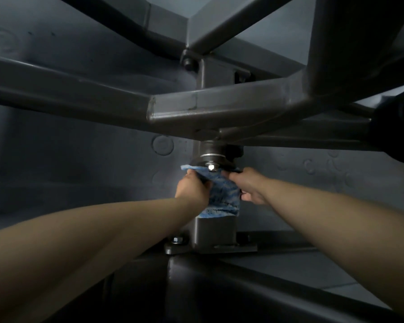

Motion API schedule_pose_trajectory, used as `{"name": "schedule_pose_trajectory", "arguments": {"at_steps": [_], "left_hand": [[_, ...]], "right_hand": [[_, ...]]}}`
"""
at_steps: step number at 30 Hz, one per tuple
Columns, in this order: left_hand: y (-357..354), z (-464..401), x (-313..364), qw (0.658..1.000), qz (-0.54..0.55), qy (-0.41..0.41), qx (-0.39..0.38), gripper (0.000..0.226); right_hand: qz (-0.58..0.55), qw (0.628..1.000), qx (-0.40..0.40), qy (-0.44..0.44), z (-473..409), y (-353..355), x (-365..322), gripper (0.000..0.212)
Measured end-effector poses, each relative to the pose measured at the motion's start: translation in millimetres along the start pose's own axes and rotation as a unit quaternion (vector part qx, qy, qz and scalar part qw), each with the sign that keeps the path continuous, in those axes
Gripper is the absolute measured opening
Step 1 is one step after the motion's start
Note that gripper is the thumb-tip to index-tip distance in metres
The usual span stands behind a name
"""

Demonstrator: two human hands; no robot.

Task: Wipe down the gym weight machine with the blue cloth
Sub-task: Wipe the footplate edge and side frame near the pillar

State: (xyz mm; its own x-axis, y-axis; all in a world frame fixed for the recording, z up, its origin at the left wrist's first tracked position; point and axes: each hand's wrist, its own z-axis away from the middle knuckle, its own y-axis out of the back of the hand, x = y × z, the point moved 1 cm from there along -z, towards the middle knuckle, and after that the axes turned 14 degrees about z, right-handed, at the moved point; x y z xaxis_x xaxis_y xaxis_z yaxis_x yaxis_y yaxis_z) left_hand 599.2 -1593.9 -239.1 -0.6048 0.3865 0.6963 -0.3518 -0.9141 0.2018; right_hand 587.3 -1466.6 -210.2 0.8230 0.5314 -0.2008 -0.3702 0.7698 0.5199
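The gym weight machine shows as dark grey steel tubes (196,108) crossing above a short upright post (216,231) bolted to a base plate. A blue cloth (224,194) is wrapped around the post just under a round pivot with a silver nut (211,167). My left hand (193,187) grips the cloth's left side. My right hand (250,186) grips its right side. Both arms reach forward under the frame. The post behind the cloth is hidden.
A wide frame tube (243,287) runs along the bottom toward me. A thick black column (359,43) rises at the upper right, with a black rounded part (397,127) beside it. The dark rubber floor (68,159) lies on both sides of the post.
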Motion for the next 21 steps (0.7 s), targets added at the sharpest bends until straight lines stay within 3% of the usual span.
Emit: {"name": "schedule_pose_trajectory", "arguments": {"at_steps": [4,10,15,21], "left_hand": [[10.1,-12.1,-1.9,0.999,0.015,-0.015,0.024,0.038],[17.5,-5.0,-7.2,0.997,-0.065,-0.027,-0.011,0.036],[13.7,15.3,-27.9,0.995,-0.082,-0.018,-0.062,0.032],[8.1,43.1,-51.7,0.986,-0.131,-0.003,-0.106,0.043]], "right_hand": [[0.027,0.999,0.02,0.013,-7.4,-0.2,2.4,0.024],[0.057,0.998,0.021,0.022,-16.2,-1.7,17.0,0.06],[0.166,0.986,0.0,0.014,-6.1,-12.9,41.6,0.075],[0.324,0.946,-0.027,0.008,11.1,-26.6,68.8,0.091]]}}
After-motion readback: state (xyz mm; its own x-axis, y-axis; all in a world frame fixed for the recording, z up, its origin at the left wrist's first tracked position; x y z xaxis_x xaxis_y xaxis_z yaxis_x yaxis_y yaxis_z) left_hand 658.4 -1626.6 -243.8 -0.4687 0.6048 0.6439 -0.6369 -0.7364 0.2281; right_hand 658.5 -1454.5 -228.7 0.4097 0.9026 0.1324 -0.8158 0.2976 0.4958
